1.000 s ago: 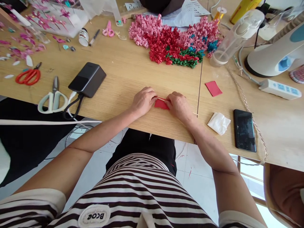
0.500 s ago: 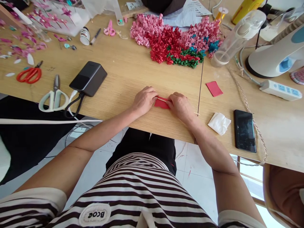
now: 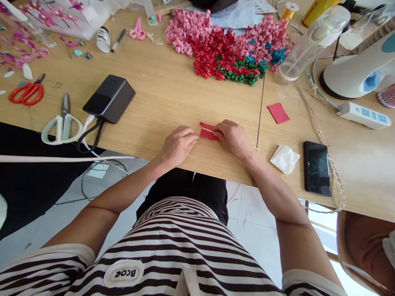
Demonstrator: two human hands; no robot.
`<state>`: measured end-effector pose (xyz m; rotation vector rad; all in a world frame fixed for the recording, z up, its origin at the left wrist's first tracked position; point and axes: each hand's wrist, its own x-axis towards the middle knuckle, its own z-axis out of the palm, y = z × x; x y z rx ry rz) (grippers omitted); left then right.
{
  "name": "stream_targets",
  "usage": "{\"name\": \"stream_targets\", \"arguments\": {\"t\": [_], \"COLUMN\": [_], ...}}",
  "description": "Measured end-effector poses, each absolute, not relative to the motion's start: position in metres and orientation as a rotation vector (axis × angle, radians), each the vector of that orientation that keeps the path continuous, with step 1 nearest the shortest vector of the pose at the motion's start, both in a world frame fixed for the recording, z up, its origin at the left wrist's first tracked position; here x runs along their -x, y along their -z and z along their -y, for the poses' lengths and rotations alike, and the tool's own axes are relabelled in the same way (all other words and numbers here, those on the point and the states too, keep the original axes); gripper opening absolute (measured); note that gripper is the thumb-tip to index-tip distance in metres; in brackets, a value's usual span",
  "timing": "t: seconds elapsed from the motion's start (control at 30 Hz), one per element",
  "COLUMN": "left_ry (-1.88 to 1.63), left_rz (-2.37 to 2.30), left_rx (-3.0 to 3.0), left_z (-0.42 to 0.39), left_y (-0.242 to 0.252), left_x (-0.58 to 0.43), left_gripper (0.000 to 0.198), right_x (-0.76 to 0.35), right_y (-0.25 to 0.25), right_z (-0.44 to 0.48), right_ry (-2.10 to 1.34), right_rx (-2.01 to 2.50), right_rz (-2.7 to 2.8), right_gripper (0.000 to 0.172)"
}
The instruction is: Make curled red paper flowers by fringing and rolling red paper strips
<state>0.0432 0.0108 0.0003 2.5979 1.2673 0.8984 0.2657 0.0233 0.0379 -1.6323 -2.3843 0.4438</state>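
Note:
A small red piece (image 3: pixel 209 135), paper or cloth, lies flat on the table in front of me, its top edge slightly rolled. Across it runs a thin pale stick (image 3: pixel 207 130). My right hand (image 3: pixel 233 137) pinches this stick over the red piece's right side; the stick's far end shows past the wrist. Just left of the red piece is my left hand (image 3: pixel 181 144), fingers drawn together, tips at its lower left corner. Whether those tips grip anything is hidden.
Another red square (image 3: pixel 278 113), a folded white tissue (image 3: pixel 284 159) and a phone (image 3: pixel 317 168) lie to the right. Pink, red and green bundles (image 3: pixel 216 49) are piled behind. A black box (image 3: pixel 109 98), white-handled scissors (image 3: pixel 63 123) and red-handled scissors (image 3: pixel 29 92) sit left.
My left hand has come off the stick's left end and moved left and nearer to me. The right hand keeps its pinch. The view has shifted slightly.

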Motion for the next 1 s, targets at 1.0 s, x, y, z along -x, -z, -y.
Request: {"name": "stream_targets", "arguments": {"t": [1.0], "left_ry": [-0.783], "left_rz": [-1.334], "left_rx": [-2.64], "left_z": [-0.0033], "left_y": [0.0036], "left_x": [-0.0457], "left_gripper": [0.034], "right_x": [-0.2603], "right_y": [-0.0431], "right_z": [-0.0163], "right_ry": [-0.455], "right_rx": [1.607], "right_rz": [2.504], "right_gripper": [0.028]}}
